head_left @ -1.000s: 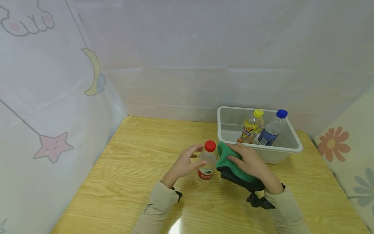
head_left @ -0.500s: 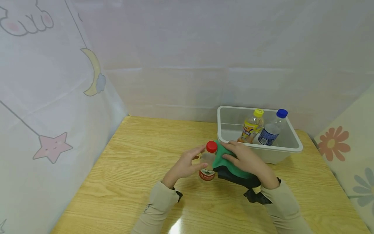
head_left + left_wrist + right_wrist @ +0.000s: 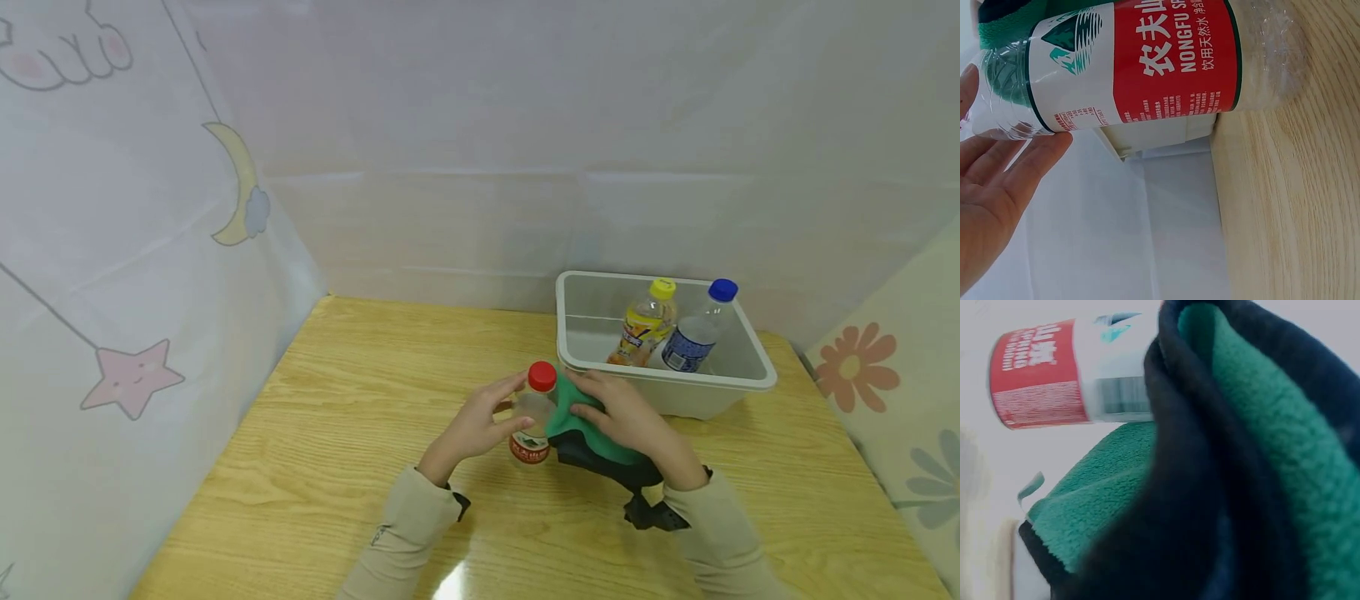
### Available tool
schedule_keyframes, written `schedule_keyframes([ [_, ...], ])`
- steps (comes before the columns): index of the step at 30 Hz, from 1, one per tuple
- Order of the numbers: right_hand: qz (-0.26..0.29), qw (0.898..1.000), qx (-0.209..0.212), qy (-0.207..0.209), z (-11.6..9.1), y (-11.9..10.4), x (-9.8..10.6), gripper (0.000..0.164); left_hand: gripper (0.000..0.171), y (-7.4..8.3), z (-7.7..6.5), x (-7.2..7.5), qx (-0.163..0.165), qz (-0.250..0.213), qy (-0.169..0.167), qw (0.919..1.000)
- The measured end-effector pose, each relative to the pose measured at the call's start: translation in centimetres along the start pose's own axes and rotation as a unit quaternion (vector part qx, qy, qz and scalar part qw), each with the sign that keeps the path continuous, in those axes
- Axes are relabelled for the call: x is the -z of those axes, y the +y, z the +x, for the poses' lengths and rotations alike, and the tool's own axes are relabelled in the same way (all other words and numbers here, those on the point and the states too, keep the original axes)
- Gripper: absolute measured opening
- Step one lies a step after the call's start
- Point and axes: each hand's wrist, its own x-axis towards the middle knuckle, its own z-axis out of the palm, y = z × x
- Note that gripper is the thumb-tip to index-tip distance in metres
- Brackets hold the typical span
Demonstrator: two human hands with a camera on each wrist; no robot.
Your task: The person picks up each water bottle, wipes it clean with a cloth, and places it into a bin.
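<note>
A clear plastic water bottle (image 3: 537,408) with a red cap and a red-and-white label stands upright on the wooden table. My left hand (image 3: 480,425) holds its upper part, thumb on the near side and fingers behind. In the left wrist view the fingertips touch the bottle (image 3: 1147,62) just above its label. My right hand (image 3: 628,412) grips a folded green cloth (image 3: 611,448) with a black underside and presses it against the bottle's right side. The cloth (image 3: 1272,425) fills much of the right wrist view and hides the bottle's upper end; the right fingers do not show there.
Behind the right hand stands a light grey plastic bin (image 3: 701,402). A yellow-capped bottle (image 3: 639,332) and a blue-capped bottle (image 3: 688,343) lean inside it. A printed curtain (image 3: 465,225) hangs along the table's back edge.
My right hand has brought the cloth leftward against the bottle, then slid it slightly. The bottle has shifted a little to the right. The left hand has stayed nearly in place.
</note>
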Motion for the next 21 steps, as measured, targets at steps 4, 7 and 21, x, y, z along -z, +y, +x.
schedule_keyframes([
  [4,0.000,1.000,0.001,0.010,-0.4,0.5,-1.0,0.047,0.060,0.1,-0.1,0.0,0.006,-0.001,0.000,1.0000],
  [7,-0.002,1.000,-0.002,0.019,-0.6,0.8,-1.8,0.045,0.059,0.2,-0.1,0.0,0.008,0.000,0.001,1.0000],
  [21,0.023,0.999,-0.046,0.012,-1.7,1.7,-5.0,0.041,0.058,0.1,0.0,-0.1,0.004,-0.013,0.005,0.9999],
])
